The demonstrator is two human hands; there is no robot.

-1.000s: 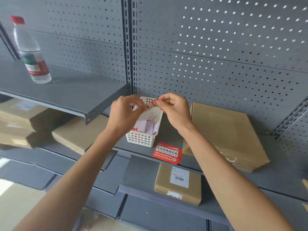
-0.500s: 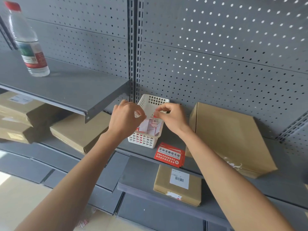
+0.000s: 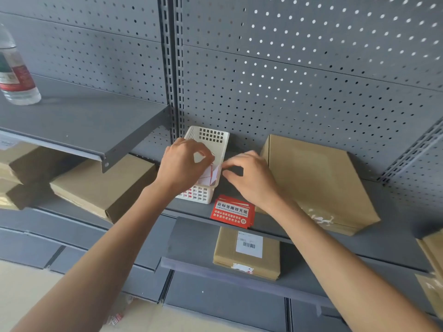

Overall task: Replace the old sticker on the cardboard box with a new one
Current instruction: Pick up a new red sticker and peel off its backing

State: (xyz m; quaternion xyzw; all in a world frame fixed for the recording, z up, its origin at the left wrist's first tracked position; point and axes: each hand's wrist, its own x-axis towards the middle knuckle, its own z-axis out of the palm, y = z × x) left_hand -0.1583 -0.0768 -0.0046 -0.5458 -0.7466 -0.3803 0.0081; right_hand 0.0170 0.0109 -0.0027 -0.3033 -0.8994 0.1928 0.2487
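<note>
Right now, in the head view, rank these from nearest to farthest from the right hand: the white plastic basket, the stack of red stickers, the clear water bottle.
From the right hand:
1. White plastic basket, just to its left; too close to call against the stickers.
2. Stack of red stickers, just below the wrist on the same shelf.
3. Clear water bottle, far left on the upper shelf.

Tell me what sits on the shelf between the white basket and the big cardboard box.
In the head view, the right hand hovers between white basket and cardboard box, with the red sticker stack in front.

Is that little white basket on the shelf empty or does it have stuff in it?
Not empty: the white basket holds loose red-and-white paper scraps, visible over its rim.
</note>
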